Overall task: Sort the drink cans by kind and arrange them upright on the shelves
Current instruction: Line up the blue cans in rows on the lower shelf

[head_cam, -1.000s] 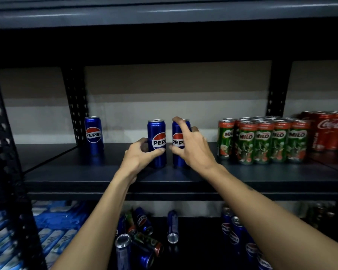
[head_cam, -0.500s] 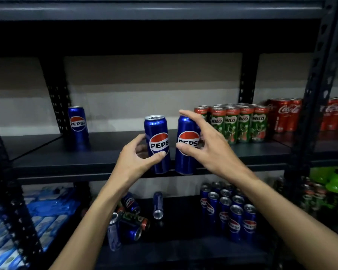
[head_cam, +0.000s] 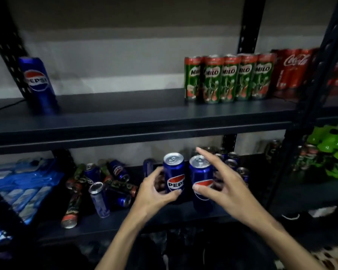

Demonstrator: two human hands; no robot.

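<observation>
Far left, upper shelf (head_cam: 144, 121): lone Pepsi can (head_cam: 38, 84) stood upright. Below, loose cans (head_cam: 98, 188) lay tumbled on the lower shelf (head_cam: 109, 225). Your left hand (head_cam: 154, 193) had its fingers wrapped round the left Pepsi can (head_cam: 174, 178), upright before that shelf. Just beside it, your right hand (head_cam: 222, 188) pinched the right Pepsi can (head_cam: 201, 184), forefinger straight. Upper right: Milo cans (head_cam: 228, 78), then Coca-Cola cans (head_cam: 293, 69), upright.

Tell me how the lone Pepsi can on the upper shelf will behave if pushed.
The lone Pepsi can is tall and slim on a small base, so a push near its top would probably tip it. Its round body would likely roll along the flat upper shelf. Its glossy skin looks smooth, so a low push may slide it.
</observation>
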